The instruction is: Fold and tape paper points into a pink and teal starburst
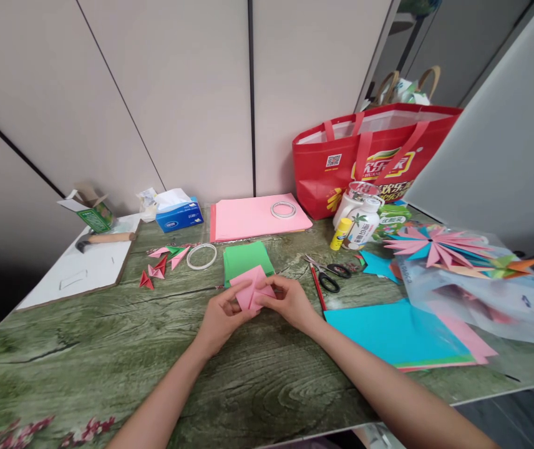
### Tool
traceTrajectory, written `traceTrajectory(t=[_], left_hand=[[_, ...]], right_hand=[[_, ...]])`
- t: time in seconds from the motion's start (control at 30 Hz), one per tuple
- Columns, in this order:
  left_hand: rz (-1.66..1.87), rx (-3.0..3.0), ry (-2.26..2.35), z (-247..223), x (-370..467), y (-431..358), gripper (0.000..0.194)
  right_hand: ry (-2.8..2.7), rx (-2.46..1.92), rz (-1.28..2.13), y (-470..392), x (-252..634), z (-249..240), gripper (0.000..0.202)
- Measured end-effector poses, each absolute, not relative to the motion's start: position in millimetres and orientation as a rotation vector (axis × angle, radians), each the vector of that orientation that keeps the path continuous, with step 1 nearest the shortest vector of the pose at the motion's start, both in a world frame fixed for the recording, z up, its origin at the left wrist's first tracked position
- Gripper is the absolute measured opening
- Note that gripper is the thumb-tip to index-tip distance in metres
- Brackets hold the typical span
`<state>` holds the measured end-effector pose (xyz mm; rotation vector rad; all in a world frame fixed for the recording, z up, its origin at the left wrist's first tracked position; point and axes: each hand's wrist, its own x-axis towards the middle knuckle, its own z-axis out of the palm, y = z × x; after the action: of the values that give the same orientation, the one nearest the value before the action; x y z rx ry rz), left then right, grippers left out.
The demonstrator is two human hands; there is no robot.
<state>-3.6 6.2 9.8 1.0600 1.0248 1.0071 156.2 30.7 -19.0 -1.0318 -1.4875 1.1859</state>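
Observation:
Both hands hold a small pink sheet of paper [251, 287] with folds in it, above the table. My left hand [223, 318] pinches its left edge, while my right hand [292, 302] grips its right side with thumb and fingers. Just behind the pink paper lies a stack of green paper squares [246, 257]. Several small folded paper pieces [157, 268] in red, pink and green rest to the left, beside a roll of white tape [201, 256]. Black-handled scissors [329, 276] and a red pencil [317, 287] are right of my right hand.
Blue paper sheets [388, 333] lie at right, near a plastic bag [486, 299] under a folded paper flower [440, 246]. Behind stand a glue stick [340, 234], a white bottle [363, 227] and a red bag [323, 168]. A hammer [108, 237] rests on a white board [93, 268] at left.

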Motion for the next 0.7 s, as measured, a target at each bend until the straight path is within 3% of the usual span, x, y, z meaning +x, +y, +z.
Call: traceTrajectory(t=[0.7], left_hand=[[1.011,1.051,1.026,-1,-3,6,0.062]], right_hand=[[-1.507,-1.09,1.084,28,155,-16,0.019]])
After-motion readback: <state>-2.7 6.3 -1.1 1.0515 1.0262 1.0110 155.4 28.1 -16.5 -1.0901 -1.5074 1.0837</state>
